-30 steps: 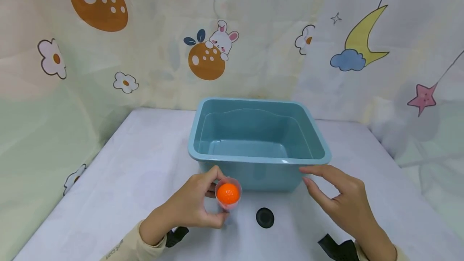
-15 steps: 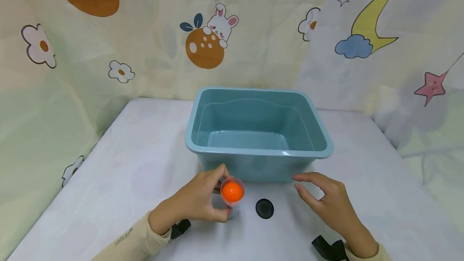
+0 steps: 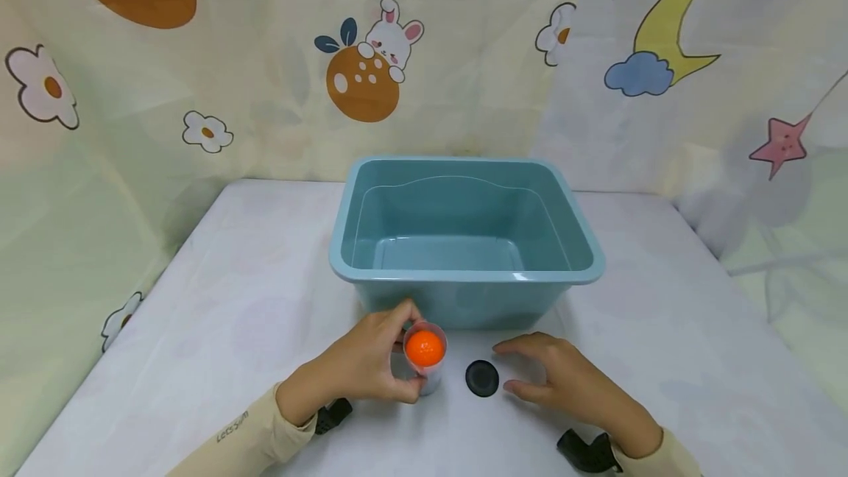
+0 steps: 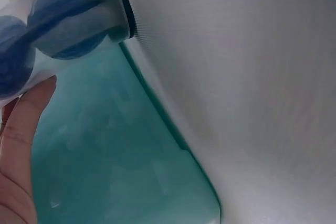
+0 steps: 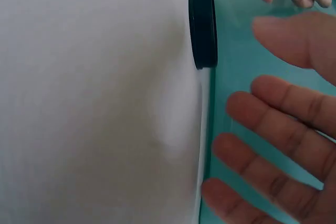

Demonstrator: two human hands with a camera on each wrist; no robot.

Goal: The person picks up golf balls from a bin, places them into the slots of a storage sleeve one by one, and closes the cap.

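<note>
My left hand grips a clear tube that stands upright on the white table, its mouth facing up. An orange ball sits at the top of the tube. Lower down, blue balls show through its wall in the left wrist view. Just right of the tube, a round black lid lies on the table. My right hand is beside the lid, thumb and fingers apart around its right side, holding nothing. In the right wrist view the fingers are spread near the lid.
Behind the hands stands a blue-green plastic tub, its front wall close to the tube and left fingers. White cloth covers the table. A printed curtain hangs behind the table and along its sides.
My right hand has moved left and down from beside the tub's front corner to the black lid. The left hand keeps its grip on the tube. The head view has tilted down slightly.
</note>
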